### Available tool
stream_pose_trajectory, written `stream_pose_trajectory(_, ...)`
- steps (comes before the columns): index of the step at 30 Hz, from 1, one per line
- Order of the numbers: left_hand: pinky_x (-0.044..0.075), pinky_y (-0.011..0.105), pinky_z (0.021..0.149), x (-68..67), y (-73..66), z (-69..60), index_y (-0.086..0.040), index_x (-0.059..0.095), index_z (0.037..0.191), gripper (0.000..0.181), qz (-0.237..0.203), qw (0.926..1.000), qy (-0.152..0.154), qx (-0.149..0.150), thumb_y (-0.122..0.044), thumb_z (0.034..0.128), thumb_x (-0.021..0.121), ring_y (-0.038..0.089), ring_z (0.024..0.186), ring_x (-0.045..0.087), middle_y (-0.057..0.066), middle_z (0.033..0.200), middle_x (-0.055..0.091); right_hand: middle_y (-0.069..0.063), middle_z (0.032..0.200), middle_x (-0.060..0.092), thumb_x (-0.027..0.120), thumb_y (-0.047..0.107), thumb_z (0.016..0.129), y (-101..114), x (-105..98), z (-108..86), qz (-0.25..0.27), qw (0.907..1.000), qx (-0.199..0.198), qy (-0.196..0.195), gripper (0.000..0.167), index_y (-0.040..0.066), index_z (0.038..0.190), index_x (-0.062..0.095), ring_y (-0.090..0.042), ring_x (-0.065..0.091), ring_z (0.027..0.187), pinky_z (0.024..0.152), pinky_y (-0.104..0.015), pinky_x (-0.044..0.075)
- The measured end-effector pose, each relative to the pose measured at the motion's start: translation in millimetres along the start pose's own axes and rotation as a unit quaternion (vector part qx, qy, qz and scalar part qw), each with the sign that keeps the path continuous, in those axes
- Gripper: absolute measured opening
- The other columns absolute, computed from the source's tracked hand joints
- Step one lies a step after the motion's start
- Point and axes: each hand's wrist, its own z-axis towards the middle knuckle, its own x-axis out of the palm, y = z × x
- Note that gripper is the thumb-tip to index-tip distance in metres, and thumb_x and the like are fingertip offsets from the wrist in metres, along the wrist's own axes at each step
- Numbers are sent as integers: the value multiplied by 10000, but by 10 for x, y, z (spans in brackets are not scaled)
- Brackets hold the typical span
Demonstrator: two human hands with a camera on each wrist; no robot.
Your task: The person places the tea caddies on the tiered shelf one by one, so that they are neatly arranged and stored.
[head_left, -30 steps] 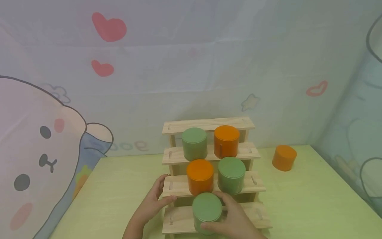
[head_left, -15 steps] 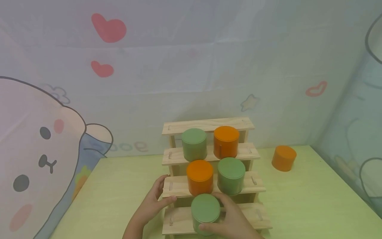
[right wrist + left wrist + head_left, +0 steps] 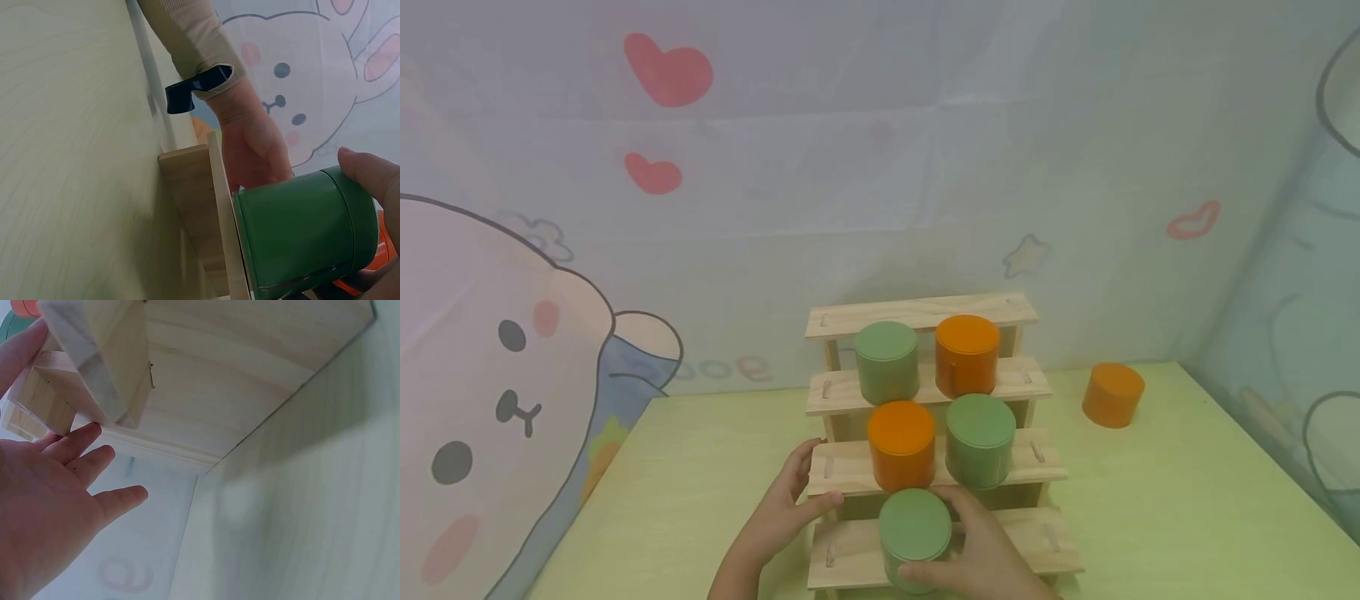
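Note:
A stepped wooden shelf (image 3: 841, 552) stands on the table. My right hand (image 3: 988, 554) grips a round green tin (image 3: 914, 533) between thumb and fingers; the tin stands upright on the lowest step. In the right wrist view, the green tin (image 3: 300, 228) has its base against the plank. My left hand (image 3: 786, 504) holds the shelf's left end, thumb at the front of a step and fingers behind it. In the left wrist view, the left hand's (image 3: 56, 494) lower fingers stretch loosely beside the wood.
An orange tin (image 3: 902, 446) and a green tin (image 3: 981, 440) share the step above. Another green tin (image 3: 887, 362) and orange tin (image 3: 967, 356) stand one step higher. A lone orange tin (image 3: 1113, 394) sits on the table (image 3: 1180, 500) at right.
My right hand has slid the green tin slightly left along the lowest step. The left hand keeps its place on the shelf.

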Motion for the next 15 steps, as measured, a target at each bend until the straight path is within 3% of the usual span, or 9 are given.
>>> stream_pose_trajectory(15,137,698,1073,4,-1,-2,-212,237,1500,798,12,10000,-18,-23,-281,872,724,504,1419,106,222,1583,134,-121,1346,503,870,342,698,8,-2,-6,101,9999,-69,78,772,87,1316,481,-332,483,1205,965,-622,385)
